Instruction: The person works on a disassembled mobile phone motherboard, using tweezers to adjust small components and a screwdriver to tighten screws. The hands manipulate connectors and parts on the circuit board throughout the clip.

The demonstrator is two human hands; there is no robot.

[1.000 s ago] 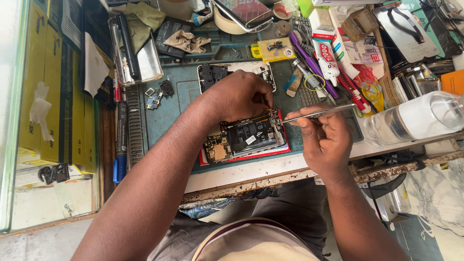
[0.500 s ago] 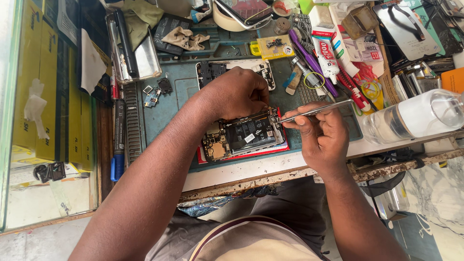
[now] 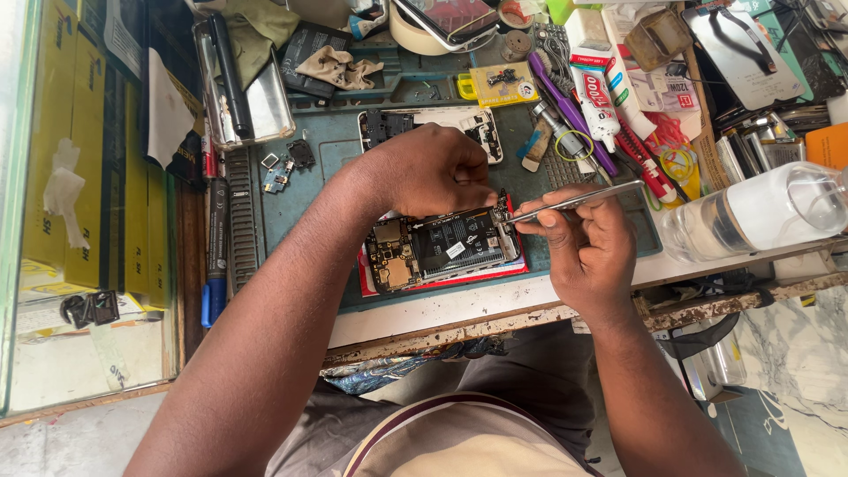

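Note:
An opened phone (image 3: 442, 249) with its circuit board and black battery showing lies in a red frame on the blue work mat (image 3: 327, 168). My left hand (image 3: 428, 168) rests on the phone's upper edge, fingers curled and pressing it down. My right hand (image 3: 583, 243) pinches metal tweezers (image 3: 579, 201), whose tips touch the phone's upper right corner. The tweezers slant up to the right.
Another opened phone back (image 3: 433, 124) lies behind my left hand. A clear plastic bottle (image 3: 760, 212) lies at the right. Glue tubes (image 3: 596, 102), a purple tool, small parts (image 3: 283, 168) and a tape roll crowd the bench. Yellow boxes (image 3: 79, 150) stand at the left.
The view has shifted slightly. My right hand has drawn the tweezers a little closer to the phone's corner; my left hand stays on the phone.

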